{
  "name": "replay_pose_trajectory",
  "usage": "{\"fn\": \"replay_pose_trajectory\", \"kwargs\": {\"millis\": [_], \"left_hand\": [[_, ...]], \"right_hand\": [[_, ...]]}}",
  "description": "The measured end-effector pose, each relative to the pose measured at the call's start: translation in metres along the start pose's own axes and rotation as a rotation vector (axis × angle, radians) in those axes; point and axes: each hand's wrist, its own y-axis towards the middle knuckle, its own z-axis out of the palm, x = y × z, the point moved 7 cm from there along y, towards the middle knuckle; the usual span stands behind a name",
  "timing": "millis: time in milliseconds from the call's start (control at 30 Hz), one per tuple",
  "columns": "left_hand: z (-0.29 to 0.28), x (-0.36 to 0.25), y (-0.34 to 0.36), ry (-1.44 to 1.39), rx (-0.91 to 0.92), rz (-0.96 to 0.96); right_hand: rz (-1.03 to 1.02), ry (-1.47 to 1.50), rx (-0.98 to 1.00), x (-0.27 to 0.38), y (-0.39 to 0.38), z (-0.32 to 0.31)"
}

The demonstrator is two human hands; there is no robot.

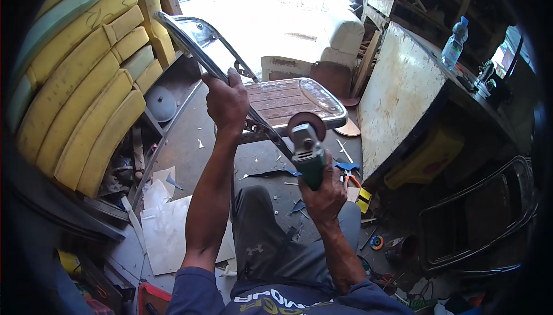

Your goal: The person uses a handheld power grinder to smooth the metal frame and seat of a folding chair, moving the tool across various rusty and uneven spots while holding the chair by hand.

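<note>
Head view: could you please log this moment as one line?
left hand: grips metal-framed chair | right hand: holds green angle grinder | disc: contact unclear

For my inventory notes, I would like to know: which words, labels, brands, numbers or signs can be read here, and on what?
I will not copy wording; it stands here:
Dark blue shirt: large white and yellowish lettering, partly folded.
Grey trousers: a small pale logo.
Yellow foam piece: dark marks, unclear.
Plastic bottle: any print is too small.
</note>
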Motion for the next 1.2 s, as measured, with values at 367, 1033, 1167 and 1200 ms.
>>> {"fn": "replay_pose_trajectory", "kwargs": {"millis": [367, 1033, 1167, 1200], "left_hand": [[0.0, 0.001, -0.002, -0.065, 0.063, -0.029], [-0.004, 0.0, -0.017, -0.158, 0.067, 0.015], [-0.003, 0.003, -0.023, -0.187, 0.099, -0.006], [-0.005, 0.004, -0.025, -0.181, 0.1, -0.016]], "right_hand": [[-0.054, -0.007, 0.099, 0.023, 0.016, -0.006], [0.103, -0.162, 0.477, 0.056, 0.058, -0.038], [0.15, -0.23, 0.493, 0.041, 0.087, -0.049], [0.141, -0.223, 0.588, 0.049, 0.091, -0.049]]}}
